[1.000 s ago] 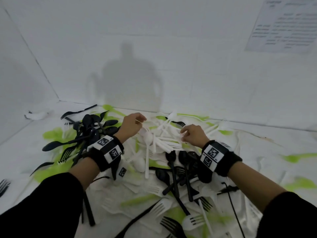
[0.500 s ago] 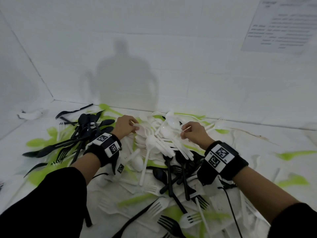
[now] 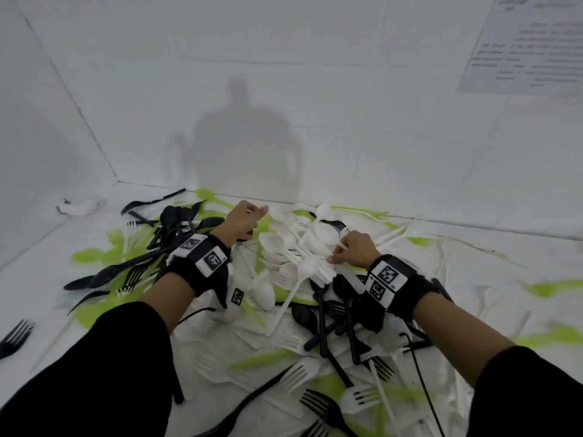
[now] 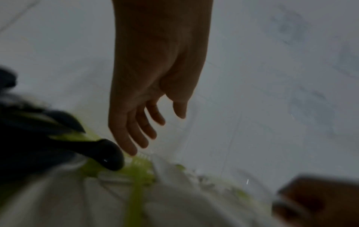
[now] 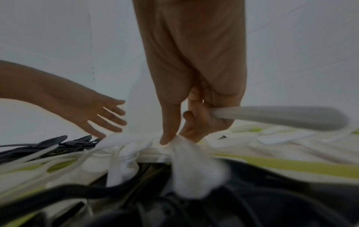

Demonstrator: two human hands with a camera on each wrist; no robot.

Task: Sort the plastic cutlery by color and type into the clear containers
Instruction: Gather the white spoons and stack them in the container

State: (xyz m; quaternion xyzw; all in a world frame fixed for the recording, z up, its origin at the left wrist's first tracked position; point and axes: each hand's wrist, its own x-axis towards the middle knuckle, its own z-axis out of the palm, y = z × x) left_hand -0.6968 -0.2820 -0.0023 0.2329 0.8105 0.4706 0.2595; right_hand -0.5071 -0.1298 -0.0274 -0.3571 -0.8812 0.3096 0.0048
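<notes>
White, black and green plastic cutlery lies mixed on a white cloth [image 3: 473,279]. My right hand [image 3: 342,250] [image 5: 174,135] grips a bundle of white spoons [image 3: 328,236] by their handles, and one held handle [image 5: 272,116] sticks out to the right. More white spoons [image 3: 277,247] fan out to its left. My left hand [image 3: 249,216] [image 4: 169,119] hovers with relaxed fingers and holds nothing, between the white spoons and a heap of black spoons [image 3: 179,219]. A black spoon bowl [image 4: 108,155] lies just under its fingertips. No clear container is in view.
Black spoons and forks [image 3: 328,310] lie under my right wrist, with white forks [image 3: 299,373] nearer me. Green cutlery [image 3: 91,255] spreads at the left and a black fork [image 3: 14,339] lies apart. White walls meet behind the pile. A black cable [image 3: 419,373] trails on the right.
My left hand has come off the white spoons, opened its fingers and lifted a little toward the wall. My right hand keeps its grip, and the spoon bundle has shifted slightly.
</notes>
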